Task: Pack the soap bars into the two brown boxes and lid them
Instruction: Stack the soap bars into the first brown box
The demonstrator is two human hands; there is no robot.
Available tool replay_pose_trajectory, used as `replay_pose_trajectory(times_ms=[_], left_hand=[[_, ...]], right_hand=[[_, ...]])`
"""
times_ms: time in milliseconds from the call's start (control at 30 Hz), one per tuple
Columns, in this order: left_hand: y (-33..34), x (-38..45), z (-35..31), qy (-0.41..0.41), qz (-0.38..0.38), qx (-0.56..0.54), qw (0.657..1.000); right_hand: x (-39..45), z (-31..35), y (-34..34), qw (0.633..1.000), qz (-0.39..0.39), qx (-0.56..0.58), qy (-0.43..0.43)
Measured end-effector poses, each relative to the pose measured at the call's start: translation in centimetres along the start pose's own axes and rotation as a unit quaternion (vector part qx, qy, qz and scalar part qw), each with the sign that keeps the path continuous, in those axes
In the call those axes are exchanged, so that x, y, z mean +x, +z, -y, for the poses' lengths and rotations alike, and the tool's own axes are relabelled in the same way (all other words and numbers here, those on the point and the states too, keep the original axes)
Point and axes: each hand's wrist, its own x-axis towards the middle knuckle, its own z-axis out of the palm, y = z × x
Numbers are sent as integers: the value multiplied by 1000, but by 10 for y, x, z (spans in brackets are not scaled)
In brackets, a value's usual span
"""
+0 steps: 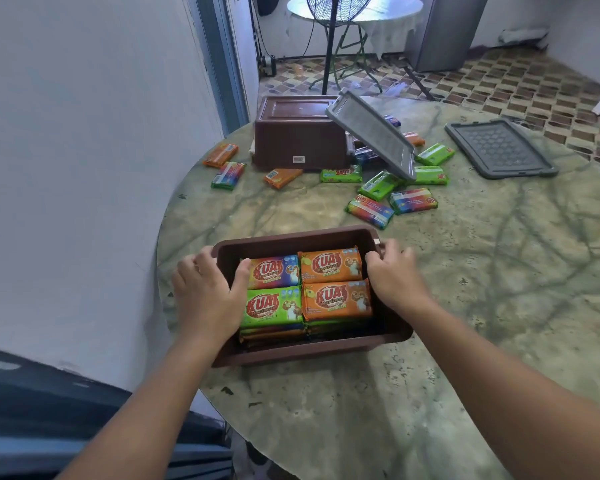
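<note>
Big red "KUAT" lettering shouts up from the near brown box (312, 344), which sits open on the round marbled table (465, 306) right in front of the person. Four soap bars show on its top layer: a rainbow-wrapped bar (274, 271) at the far left, an orange bar (329, 264) at the far right, a green bar (273, 306) at the near left and a second orange one (336, 299) at the near right. Smaller print runs under each logo, too fine to read. More bars lie stacked beneath them.

The left hand (207, 292) clasps the box's left wall, fingers curled over the outer rim and thumb hooked inside, touching the rainbow-wrapped bar. The right hand (394, 277) grips the right wall by its handle, fingers folded over the rim, tips just at the orange bars' edge.

Further back, the second brown box (298, 140) stands upside down, a small white sticker on its side, unreadable. A grey lid (373, 133) leans tilted against it, its lower edge among loose bars. Scattered soap bars (392, 202) in green, orange and rainbow wrappers lie around that box on both sides. The other grey lid (499, 148) lies flat at the far right of the table, well apart from both boxes.
</note>
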Motion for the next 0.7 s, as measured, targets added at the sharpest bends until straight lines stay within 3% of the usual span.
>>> replay_pose_trajectory(times_ms=[100,233,700], left_hand=[[1,6,-1,-113,90,-46,988],[3,14,2,-143,141,-88,976],[7,21,2,-159,141,-35,977]], right_hand=[[5,2,1,997,53,34,38],[6,3,1,996,56,47,43],[20,-8,2,997,61,52,15]])
